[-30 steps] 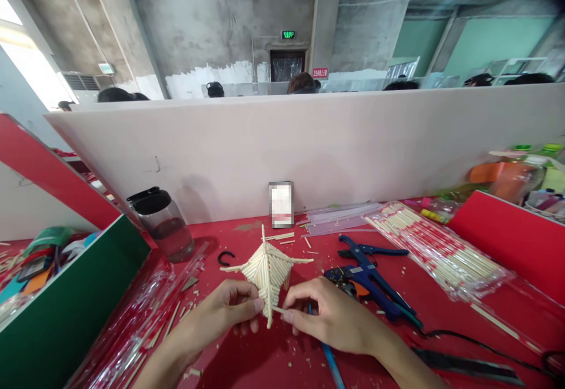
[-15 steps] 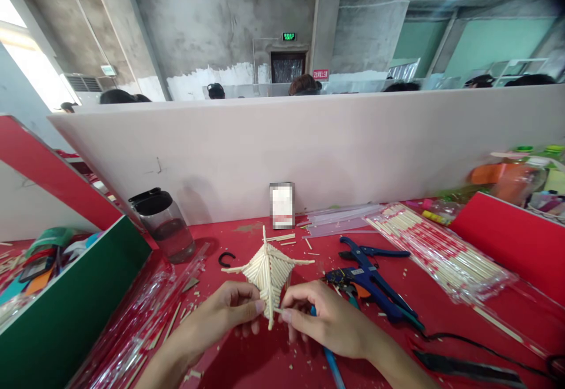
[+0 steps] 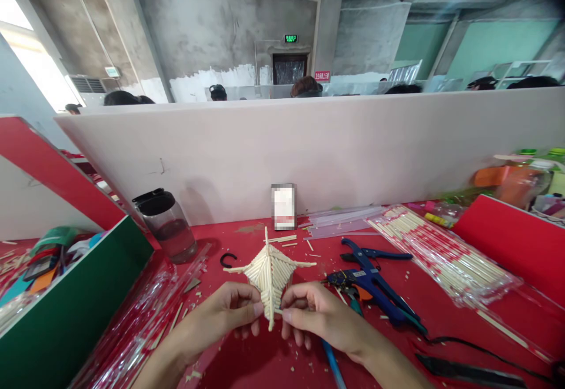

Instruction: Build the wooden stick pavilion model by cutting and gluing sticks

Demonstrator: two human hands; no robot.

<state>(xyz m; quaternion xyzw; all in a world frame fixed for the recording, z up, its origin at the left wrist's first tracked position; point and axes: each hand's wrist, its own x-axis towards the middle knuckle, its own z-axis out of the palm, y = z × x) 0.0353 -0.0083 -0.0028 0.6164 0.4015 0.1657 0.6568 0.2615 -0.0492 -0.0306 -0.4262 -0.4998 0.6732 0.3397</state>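
A small pale model roof (image 3: 270, 268) built of thin wooden sticks stands before me, its sloping faces meeting at ridges whose ends stick out like points. My left hand (image 3: 233, 309) grips its left lower edge between thumb and curled fingers. At the right lower edge, my right hand (image 3: 315, 315) is closed in a pinch on a short wooden stick (image 3: 278, 311), which lies against the roof's slope. Part of the stick is covered by the fingertips. The underside of the model is hidden.
Blue-handled cutters (image 3: 375, 283) and a blue tube-like tool (image 3: 332, 362) lie to the right. Beyond them is a bagged bundle of sticks (image 3: 441, 253). A lidded water bottle (image 3: 165, 227) stands at left, and a phone-like device (image 3: 283, 206) leans on the white partition (image 3: 353, 148).
My right hand's fingers have drawn closer to the model's edge, with the short stick nearer the slope. The left hand keeps its hold. The whole view has shifted slightly.
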